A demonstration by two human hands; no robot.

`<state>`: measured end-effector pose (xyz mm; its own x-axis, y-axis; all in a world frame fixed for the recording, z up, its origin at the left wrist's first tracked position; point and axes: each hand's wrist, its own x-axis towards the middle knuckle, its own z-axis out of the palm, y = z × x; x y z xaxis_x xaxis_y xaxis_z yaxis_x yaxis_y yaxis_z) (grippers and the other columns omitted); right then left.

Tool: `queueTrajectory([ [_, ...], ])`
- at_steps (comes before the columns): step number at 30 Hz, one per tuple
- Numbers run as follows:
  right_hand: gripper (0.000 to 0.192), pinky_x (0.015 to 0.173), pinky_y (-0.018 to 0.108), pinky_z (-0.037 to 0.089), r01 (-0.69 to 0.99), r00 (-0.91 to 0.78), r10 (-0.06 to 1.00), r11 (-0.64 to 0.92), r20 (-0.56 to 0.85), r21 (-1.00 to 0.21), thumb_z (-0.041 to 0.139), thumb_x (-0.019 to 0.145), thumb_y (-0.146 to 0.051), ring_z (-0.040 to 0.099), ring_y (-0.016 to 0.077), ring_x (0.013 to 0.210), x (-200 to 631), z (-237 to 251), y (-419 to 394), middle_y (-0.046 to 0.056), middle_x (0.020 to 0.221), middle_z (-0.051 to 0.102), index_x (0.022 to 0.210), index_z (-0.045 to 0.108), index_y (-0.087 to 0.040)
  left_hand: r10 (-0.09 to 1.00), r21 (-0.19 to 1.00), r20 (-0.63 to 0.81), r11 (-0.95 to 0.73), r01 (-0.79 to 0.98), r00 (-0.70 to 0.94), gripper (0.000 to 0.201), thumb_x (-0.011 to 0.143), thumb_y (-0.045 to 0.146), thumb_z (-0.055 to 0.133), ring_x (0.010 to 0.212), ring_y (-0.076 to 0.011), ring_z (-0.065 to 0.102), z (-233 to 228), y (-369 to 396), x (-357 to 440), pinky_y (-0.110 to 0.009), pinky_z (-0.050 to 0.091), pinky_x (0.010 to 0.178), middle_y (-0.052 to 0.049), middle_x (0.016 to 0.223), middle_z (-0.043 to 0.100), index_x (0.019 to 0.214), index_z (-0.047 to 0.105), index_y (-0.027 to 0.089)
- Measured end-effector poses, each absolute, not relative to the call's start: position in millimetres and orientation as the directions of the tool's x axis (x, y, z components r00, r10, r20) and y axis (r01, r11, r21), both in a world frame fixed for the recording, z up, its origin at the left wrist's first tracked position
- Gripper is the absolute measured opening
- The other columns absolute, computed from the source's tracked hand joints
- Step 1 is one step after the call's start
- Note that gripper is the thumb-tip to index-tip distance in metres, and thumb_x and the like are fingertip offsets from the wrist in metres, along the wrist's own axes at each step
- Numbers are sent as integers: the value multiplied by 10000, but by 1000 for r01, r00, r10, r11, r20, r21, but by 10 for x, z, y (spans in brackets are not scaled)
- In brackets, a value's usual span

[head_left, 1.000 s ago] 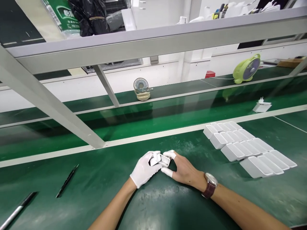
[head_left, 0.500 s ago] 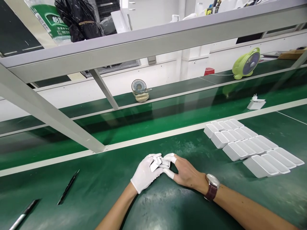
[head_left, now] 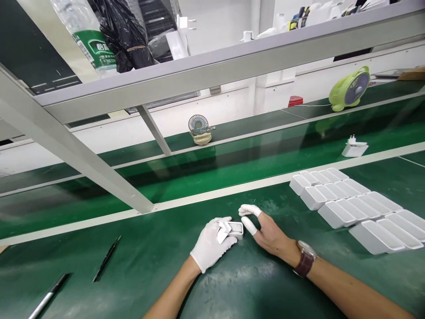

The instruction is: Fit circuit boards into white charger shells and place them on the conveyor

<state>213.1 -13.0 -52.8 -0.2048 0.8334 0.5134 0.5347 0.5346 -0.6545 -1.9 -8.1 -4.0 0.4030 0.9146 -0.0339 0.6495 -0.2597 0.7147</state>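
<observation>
My left hand (head_left: 212, 243), in a white glove, is closed around a small white open-topped plastic case (head_left: 237, 229). Across the near end of the case lies a smaller white plastic piece (head_left: 223, 231), which the same hand also steadies. Some strip-like detail shows inside the case, too small to make out. Just right of the case is my right hand (head_left: 265, 228), with white finger covers on its thumb and fingers and a watch (head_left: 305, 257) at the wrist. Its thumb and fingers are apart, nothing shows between them, and they do not touch the case.
Rows of white open cases (head_left: 348, 206) stand at the right of the green table. A white plug adapter (head_left: 355, 147) sits on the green belt beyond. Two pens (head_left: 49, 294) lie at left. A slanted metal post (head_left: 99, 164) and a shelf (head_left: 212, 66) rise ahead.
My right hand has drawn away from the case to the right, its fingers now off it. The left hand still holds the case. The whole view has shifted slightly.
</observation>
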Motion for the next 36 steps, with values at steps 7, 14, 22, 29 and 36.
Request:
queueTrajectory([
  [7, 152, 1052, 494, 488, 644, -357, 744, 634, 565, -428, 541, 944, -174, 575, 277, 1232, 2180, -702, 15, 127, 1192, 659, 1087, 590, -185, 927, 731, -9, -249, 635, 374, 224, 758, 243, 723, 1132, -244, 620, -88, -87, -36, -412, 452, 1053, -48, 1202, 671, 981, 706, 231],
  [14, 260, 960, 471, 551, 652, -595, 642, 737, 483, -175, 535, 797, -32, 668, 293, 1030, 2164, -667, 62, 152, 1027, 706, 1008, 650, -131, 936, 791, -4, -213, 573, 352, 271, 733, 222, 743, 1054, -214, 651, -100, -121, -51, -355, 482, 995, -18, 1133, 682, 997, 685, 230],
  [22, 324, 988, 479, 534, 698, -563, 646, 705, 516, -122, 512, 773, -15, 653, 291, 1057, 2178, -824, 71, 143, 1081, 699, 1043, 647, -133, 934, 813, 9, -215, 541, 358, 315, 725, 260, 774, 1020, -220, 662, -111, -123, -81, -356, 498, 966, -23, 1095, 686, 1025, 682, 236],
  [29, 218, 1007, 477, 522, 689, -547, 627, 714, 555, -128, 551, 842, -66, 612, 305, 1169, 2155, -809, 36, 149, 1130, 683, 1022, 652, -136, 939, 854, -17, -164, 493, 342, 288, 759, 334, 781, 924, -197, 668, -21, -123, -100, -314, 520, 869, -31, 1005, 702, 992, 674, 203],
  [36, 196, 1026, 492, 512, 683, -513, 625, 713, 589, -162, 550, 866, -55, 617, 311, 1180, 2107, -799, 25, 136, 1101, 690, 1007, 656, -139, 998, 899, 32, -9, 437, -46, 322, 757, 399, 771, 1029, -250, 665, -12, 498, -399, -321, 523, 906, -75, 1045, 728, 968, 705, 165],
])
